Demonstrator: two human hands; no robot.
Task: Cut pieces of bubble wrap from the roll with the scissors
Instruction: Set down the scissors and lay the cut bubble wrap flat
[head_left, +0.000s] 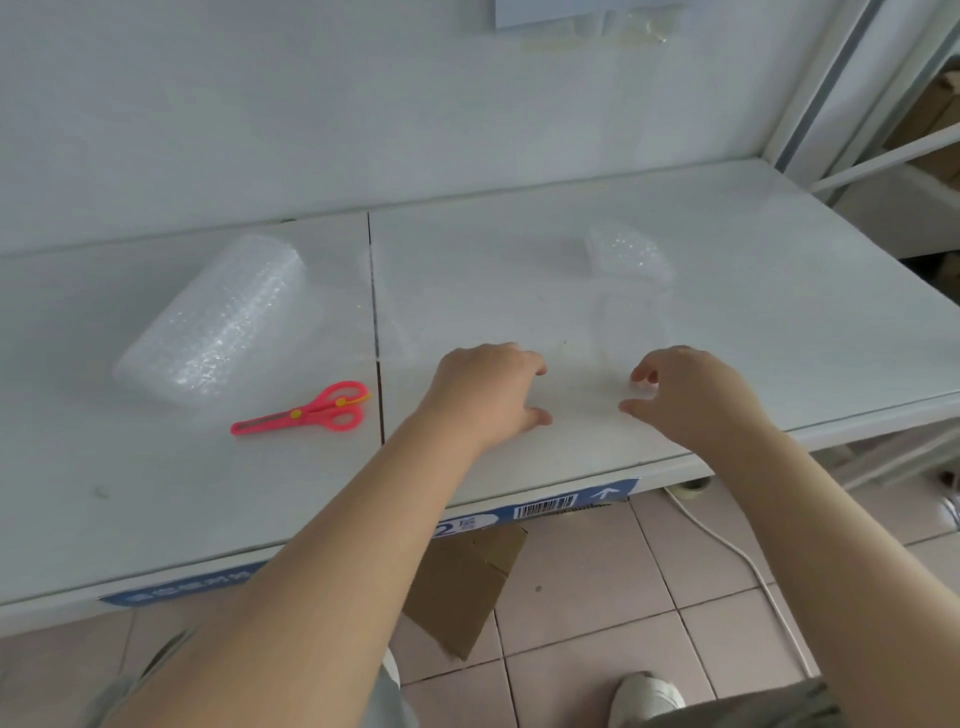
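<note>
The bubble wrap roll (218, 317) lies on its side at the left of the white table (779, 312). Closed pink scissors (306, 410) lie just in front of it, untouched. My left hand (483, 395) and my right hand (691, 395) face each other near the table's front edge. Their fingers and thumbs curl round the two ends of a faint, clear bubble wrap piece (582, 400) between them. That piece is barely visible against the white top. Cut bubble wrap pieces (628, 254) lie further back on the right.
A seam (375, 322) splits the tabletop left of my hands. A white wall stands behind and a metal shelf frame (841, 104) at the right. Below the front edge lie a cardboard box (462, 587), a white cable (737, 551) and tiled floor.
</note>
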